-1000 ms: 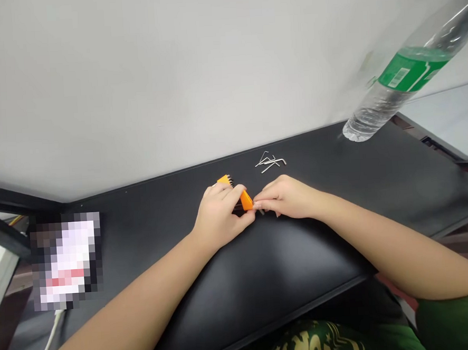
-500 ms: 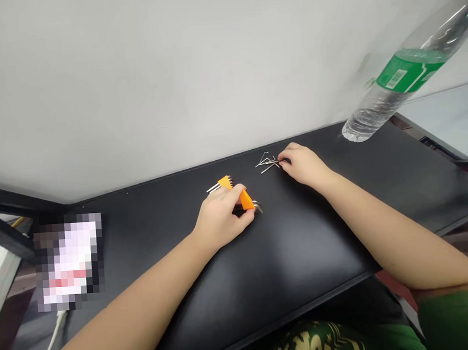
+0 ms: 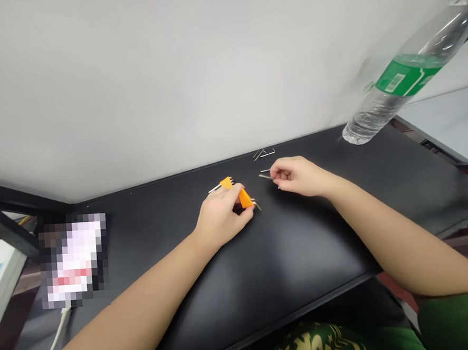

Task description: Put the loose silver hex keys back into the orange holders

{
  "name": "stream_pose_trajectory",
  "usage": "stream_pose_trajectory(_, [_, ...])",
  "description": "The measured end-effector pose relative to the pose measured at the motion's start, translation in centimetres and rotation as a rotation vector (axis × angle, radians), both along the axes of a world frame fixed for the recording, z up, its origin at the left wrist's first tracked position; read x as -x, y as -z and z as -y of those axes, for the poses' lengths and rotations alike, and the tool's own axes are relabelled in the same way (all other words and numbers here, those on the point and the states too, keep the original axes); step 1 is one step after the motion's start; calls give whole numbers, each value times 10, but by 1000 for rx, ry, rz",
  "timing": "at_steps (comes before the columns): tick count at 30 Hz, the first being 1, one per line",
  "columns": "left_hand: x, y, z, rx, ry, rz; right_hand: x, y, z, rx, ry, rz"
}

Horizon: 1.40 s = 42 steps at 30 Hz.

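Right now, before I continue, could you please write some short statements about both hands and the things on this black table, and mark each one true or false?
1. The left hand holds the orange holder. True.
2. The right hand is empty. False: it holds at least one hex key.
3. The loose hex keys lie nearer to the person than both hands do. False: they lie beyond the hands, close to the wall.
4. The bottle has a green label. True.
5. The two hands touch each other. False: they are apart.
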<state>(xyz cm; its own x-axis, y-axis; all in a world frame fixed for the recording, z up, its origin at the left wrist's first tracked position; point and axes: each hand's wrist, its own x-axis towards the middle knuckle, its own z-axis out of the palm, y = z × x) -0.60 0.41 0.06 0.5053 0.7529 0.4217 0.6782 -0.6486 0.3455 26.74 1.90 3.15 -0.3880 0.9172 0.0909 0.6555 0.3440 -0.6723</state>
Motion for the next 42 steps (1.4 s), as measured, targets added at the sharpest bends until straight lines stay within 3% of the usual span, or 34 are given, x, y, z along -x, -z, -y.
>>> stream_pose_trajectory(4, [-1,-3,0,19,7,-3,15,-7,14,-49,-194,-63])
stream_pose_trajectory(10, [-2,-3,0,12,10,-3,18,-6,17,-133,-247,-11])
stream_pose_trajectory(17, [-1,-5,2,-47,47,-117,28,-8,33,-378,-252,201])
stream_pose_trajectory(20, [-3,-5,4,-87,80,-137,39,-6,42,-353,-285,275])
stream_pose_trajectory(27, [-2,-6,4,-13,77,-108,43,6,28,-224,-344,-86])
stream_pose_trajectory(30, [-1,-6,3,19,58,-82,27,7,15,-263,-273,-25])
stream_pose_trajectory(33, [-2,-5,3,35,44,-68,7,12,0,-310,12,179])
stream_pose_trajectory(35, [-2,-4,3,42,44,-67,-2,17,-9,-284,116,346])
stream_pose_trajectory(39, [-1,-2,2,38,45,-55,1,20,-15,-192,169,569])
stream_pose_trajectory(42, [0,-2,2,28,51,-54,9,11,-9,-78,134,593])
